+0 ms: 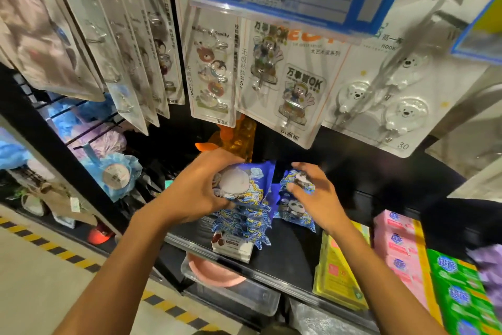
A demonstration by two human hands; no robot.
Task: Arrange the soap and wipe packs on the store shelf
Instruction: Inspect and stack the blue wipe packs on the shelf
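Gripping a glossy, crinkled blue-and-white plastic wipe pack (pixel 245 181), the left hand (pixel 195 190) holds it above a stack (pixel 243 226) of like packs by the black shelf (pixel 290 253) front edge. The right hand (pixel 317 193) pinches a second pack (pixel 294 211), with bare shelf to its right before pink soap cartons (pixel 394 238).

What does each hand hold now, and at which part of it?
The left hand grips the top blue pack of the stack by its left end. The right hand pinches the neighbouring blue pack at its upper end.
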